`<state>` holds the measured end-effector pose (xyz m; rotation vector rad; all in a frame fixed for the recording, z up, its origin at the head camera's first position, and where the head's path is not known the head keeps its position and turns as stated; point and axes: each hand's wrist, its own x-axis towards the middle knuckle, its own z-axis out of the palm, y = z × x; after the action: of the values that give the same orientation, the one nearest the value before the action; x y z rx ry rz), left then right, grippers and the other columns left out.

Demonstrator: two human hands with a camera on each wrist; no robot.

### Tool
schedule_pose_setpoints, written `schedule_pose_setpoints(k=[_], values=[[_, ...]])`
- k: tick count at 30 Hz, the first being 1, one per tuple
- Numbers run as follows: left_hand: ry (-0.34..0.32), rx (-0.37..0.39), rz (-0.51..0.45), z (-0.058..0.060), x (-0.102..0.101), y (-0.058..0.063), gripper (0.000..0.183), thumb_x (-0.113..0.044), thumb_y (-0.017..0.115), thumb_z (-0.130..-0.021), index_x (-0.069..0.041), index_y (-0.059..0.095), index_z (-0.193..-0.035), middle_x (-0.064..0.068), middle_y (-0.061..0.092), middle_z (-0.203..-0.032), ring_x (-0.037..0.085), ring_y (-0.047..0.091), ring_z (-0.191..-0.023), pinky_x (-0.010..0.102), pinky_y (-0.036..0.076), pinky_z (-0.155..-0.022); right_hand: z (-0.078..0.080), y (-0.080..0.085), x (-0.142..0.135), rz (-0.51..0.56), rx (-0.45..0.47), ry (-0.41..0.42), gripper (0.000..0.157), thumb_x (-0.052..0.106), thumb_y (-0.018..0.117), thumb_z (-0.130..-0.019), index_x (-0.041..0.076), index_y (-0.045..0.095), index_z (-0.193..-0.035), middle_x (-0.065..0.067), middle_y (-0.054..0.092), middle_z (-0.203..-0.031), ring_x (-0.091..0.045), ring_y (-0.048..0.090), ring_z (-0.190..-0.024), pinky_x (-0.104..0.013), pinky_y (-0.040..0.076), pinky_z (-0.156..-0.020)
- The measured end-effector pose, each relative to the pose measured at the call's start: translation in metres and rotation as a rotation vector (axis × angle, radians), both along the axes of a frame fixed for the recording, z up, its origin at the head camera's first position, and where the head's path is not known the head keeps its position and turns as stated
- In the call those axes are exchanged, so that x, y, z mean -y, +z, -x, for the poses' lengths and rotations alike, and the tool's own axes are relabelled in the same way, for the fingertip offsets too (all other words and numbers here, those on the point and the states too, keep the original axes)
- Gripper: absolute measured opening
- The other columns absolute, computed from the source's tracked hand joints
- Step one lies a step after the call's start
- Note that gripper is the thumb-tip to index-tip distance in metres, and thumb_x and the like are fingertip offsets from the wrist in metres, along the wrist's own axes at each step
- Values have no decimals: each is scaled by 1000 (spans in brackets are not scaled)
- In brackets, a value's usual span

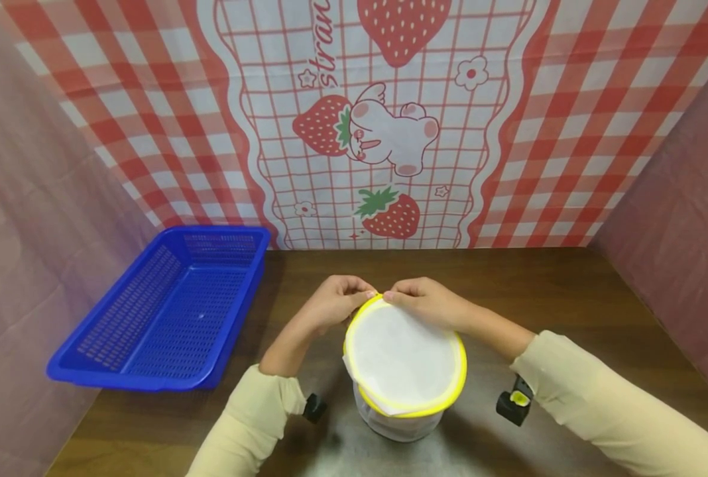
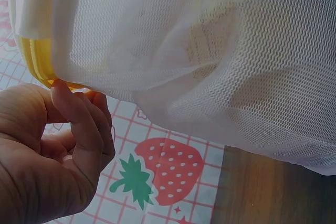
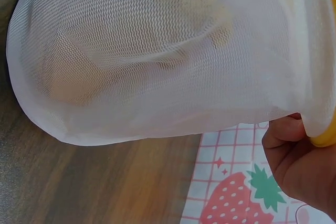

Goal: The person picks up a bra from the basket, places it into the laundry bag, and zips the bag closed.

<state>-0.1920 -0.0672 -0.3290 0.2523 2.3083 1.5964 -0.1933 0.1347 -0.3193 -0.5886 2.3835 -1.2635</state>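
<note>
A round white mesh laundry bag with a yellow zipper edge stands upright on the table, its white lid lying over the top. At the far side of the rim, my left hand pinches the yellow edge between thumb and fingers. Just right of it, my right hand grips the same edge, thumb on top. In the left wrist view the fingers meet the yellow band below the mesh. The right wrist view has the curled fingers under the rim. Beige patches show through the mesh; whether inside or behind, I cannot tell.
A blue plastic basket with slotted walls sits on the left of the brown wooden table. A red-and-white strawberry-print cloth hangs behind the table. Pinkish curtains close off both sides.
</note>
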Motion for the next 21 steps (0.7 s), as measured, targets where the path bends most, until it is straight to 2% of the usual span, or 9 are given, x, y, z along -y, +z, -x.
schedule_pose_setpoints(k=[6, 10, 14, 21], values=[[10, -17, -16, 0, -3, 1, 22, -15, 57, -93, 3, 67, -101, 9, 64, -82, 10, 54, -60, 22, 47, -54, 2, -2, 0, 35, 37, 5, 32, 36, 49, -96, 9, 64, -91, -2, 58, -73, -12, 56, -58, -28, 49, -52], [14, -39, -7, -1, -5, 2, 22, -15, 58, -92, 3, 67, -100, 11, 65, -84, 10, 55, -64, 22, 48, -57, 3, -4, 0, 63, 58, 43, 35, 38, 48, -96, 7, 64, -96, -3, 60, -75, -13, 58, -60, -29, 51, -53], [12, -36, 0, -2, -6, 3, 21, -15, 57, -92, 3, 67, -99, 11, 65, -85, 11, 55, -66, 22, 48, -57, 3, -4, 0, 57, 31, 65, 34, 35, 50, -96, 4, 65, -96, -3, 61, -76, -12, 58, -61, -28, 50, -53], [18, -18, -3, -3, -3, 3, 21, -16, 58, -93, 1, 67, -100, 10, 65, -85, 11, 55, -65, 22, 48, -57, 2, -3, 2, 33, -5, 49, 33, 33, 50, -96, 4, 65, -93, -3, 59, -74, -11, 55, -60, -26, 49, -52]])
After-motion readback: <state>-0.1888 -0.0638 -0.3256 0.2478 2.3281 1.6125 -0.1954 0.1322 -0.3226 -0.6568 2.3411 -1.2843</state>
